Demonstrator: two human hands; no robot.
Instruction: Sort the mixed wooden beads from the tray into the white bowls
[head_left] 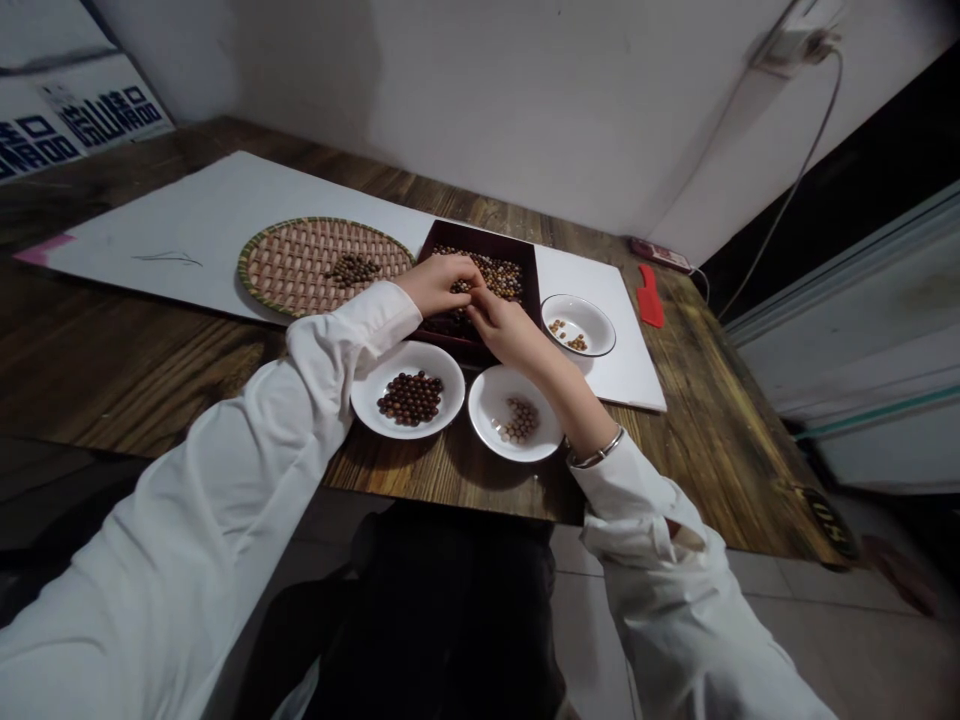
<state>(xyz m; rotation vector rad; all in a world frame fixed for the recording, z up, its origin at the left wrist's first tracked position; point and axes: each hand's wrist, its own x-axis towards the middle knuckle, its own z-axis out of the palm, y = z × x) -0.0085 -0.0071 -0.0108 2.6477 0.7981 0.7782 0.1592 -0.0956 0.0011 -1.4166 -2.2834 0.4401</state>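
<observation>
My left hand (441, 284) and my right hand (507, 326) meet over a dark red rectangular tray (531, 282) of mixed brown, yellow and pale beads (495, 272). Their fingertips are pinched close together and touch or nearly touch. Whatever lies between the fingers is too small or hidden to make out. Below my left wrist stands a white bowl (363, 402) of dark brown beads (411, 398). Beside it, under my right forearm, another white bowl (486, 388) contains pale pinkish beads (520, 420). A rimmed white bowl (598, 322) right of the tray has a few yellowish-brown beads (576, 342).
Left of the tray lies a round woven mat (289, 262) with a cluster of brownish beads (355, 270). A white board (195, 215) lies beneath these on the wooden table (705, 400). At the right are a red comb-like piece (649, 298) and a power strip (660, 254) with a cord.
</observation>
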